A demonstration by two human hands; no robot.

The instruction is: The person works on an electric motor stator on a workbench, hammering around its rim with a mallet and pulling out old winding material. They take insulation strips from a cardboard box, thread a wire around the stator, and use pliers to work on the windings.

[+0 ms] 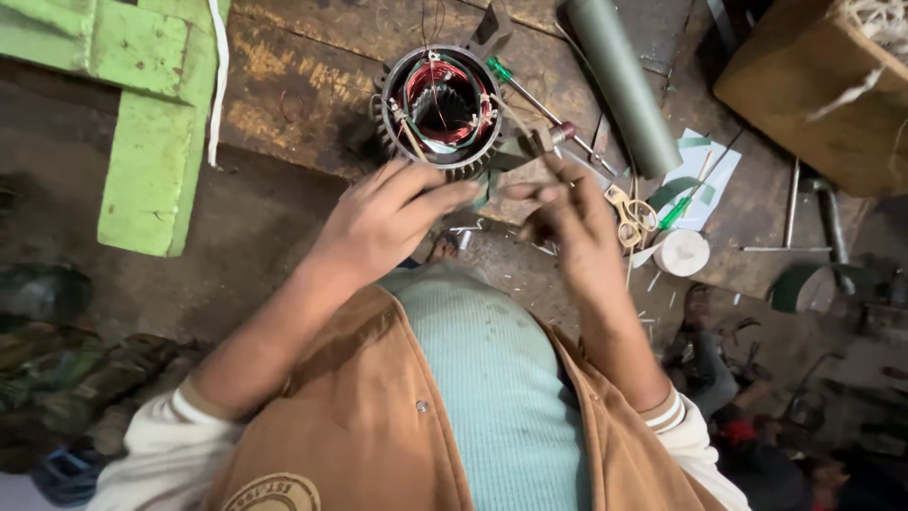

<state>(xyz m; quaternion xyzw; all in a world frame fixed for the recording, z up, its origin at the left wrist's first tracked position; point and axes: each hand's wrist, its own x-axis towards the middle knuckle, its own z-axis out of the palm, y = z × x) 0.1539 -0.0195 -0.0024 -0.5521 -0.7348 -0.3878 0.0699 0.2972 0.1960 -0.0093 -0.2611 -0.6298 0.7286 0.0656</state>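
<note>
A round finned motor stator with red copper windings stands on end on the worn wooden bench. My left hand rests against its near rim, fingers spread toward the right. My right hand hovers just to the right of the stator, fingers curled and pinched on a thin pale cord that runs up to the windings. The hand is blurred.
A green-handled screwdriver, a grey tube, scissors, a white tape roll and paper scraps lie on the right. A green-painted wooden piece is at left, a wooden box top right.
</note>
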